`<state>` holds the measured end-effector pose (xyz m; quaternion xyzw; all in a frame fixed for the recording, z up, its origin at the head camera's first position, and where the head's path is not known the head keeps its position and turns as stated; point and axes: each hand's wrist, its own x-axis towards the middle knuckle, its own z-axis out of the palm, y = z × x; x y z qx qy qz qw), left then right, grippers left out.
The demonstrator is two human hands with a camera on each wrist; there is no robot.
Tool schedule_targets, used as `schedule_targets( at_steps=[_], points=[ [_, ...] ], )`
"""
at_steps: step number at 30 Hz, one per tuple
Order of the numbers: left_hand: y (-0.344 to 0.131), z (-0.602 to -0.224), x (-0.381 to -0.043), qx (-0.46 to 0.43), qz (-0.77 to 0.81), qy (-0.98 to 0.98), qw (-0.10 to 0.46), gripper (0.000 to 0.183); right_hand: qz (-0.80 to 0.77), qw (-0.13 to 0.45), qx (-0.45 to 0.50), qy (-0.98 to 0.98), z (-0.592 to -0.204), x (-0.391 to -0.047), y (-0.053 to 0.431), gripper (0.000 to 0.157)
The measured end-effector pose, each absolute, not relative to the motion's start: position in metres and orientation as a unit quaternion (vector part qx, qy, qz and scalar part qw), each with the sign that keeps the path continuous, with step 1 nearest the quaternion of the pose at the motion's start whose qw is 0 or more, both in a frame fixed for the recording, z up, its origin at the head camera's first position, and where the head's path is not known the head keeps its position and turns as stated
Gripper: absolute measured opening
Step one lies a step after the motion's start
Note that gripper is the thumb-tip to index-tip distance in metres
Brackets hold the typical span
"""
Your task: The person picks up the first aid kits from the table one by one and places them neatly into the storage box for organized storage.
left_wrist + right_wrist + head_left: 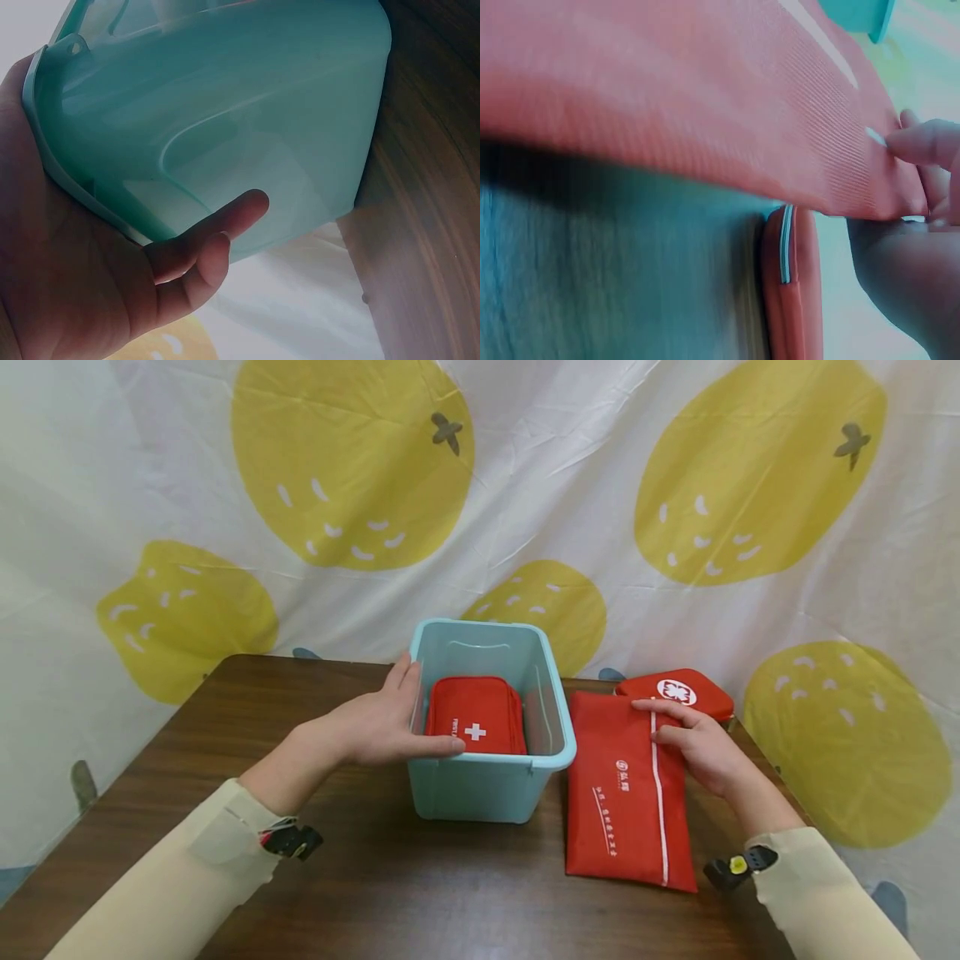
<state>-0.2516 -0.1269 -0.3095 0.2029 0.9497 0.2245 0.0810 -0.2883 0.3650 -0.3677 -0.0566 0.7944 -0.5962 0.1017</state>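
Note:
My left hand (375,714) is spread over the near left corner of a pale blue plastic bin (480,789). Its thumb lies across the front rim, and the fingers stretch along the left side. In the left wrist view two fingers (214,225) rest loosely outside the bin wall. Inside the bin stands a red first aid pouch (480,718) with a white cross. My right hand (705,747) pinches the upper right edge of a flat red zipper bag (615,802) with white lettering. In the right wrist view the bag's edge is raised above the table.
A red case (701,689) with a round white emblem lies at the table's far right, partly behind the flat bag. The brown wooden table (352,868) ends at a white curtain (540,510) printed with yellow fruit.

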Motion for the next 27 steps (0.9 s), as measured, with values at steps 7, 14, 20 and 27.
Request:
schedule_targets(
  at_steps=[7,14,20,27],
  points=[
    [-0.127,-0.31,-0.252,0.204,0.222,0.95,0.077,0.139,-0.636,0.089,-0.07,0.763,-0.357,-0.284,0.359,0.043],
    [-0.127,-0.311,-0.252,0.206,0.22,0.951,0.076,0.139,-0.632,0.056,-0.064,0.77,-0.349,-0.283,0.357,0.053],
    [-0.127,-0.31,-0.252,0.206,0.221,0.95,0.077,0.139,-0.647,0.018,-0.04,0.761,-0.333,-0.28,0.36,0.066],
    [-0.127,-0.311,-0.251,0.211,0.224,0.949,0.07,0.138,-0.656,-0.038,-0.047,0.752,-0.307,-0.276,0.363,0.065]
  ],
)
